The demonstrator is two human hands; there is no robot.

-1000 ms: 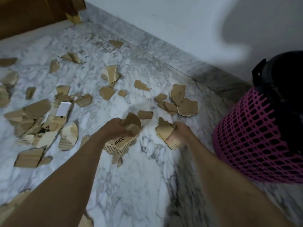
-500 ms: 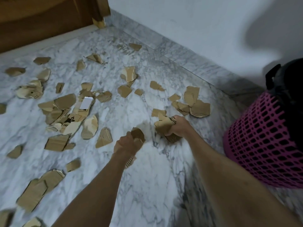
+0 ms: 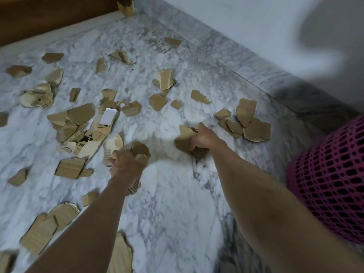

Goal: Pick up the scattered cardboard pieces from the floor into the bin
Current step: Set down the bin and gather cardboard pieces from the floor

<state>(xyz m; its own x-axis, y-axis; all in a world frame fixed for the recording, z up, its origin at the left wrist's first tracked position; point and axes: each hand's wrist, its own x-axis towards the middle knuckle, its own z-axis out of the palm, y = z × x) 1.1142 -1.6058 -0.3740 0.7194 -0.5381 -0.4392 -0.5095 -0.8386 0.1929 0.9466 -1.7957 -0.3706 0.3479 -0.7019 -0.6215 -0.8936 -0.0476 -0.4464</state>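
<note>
Torn brown cardboard pieces lie scattered over the white marble floor point(image 3: 173, 213). My left hand point(image 3: 126, 164) grips a bunch of cardboard pieces point(image 3: 140, 151) above the floor's middle. My right hand point(image 3: 204, 138) grips another wad of cardboard point(image 3: 184, 139) a little farther forward. The pink mesh bin point(image 3: 332, 180) stands at the right edge, just right of my right forearm. A small heap of pieces point(image 3: 246, 123) lies beyond my right hand. A larger heap with printed cardboard and a white label point(image 3: 107, 116) lies to the left of my left hand.
A marble skirting and pale wall point(image 3: 246, 26) run along the far right. Dark wooden furniture point(image 3: 49, 14) borders the far left. More large pieces point(image 3: 45, 229) lie near my left forearm.
The view has shifted so more floor on the left shows. Both hands keep their cardboard; my left hand has drifted left and nearer, and my right hand has moved slightly forward.
</note>
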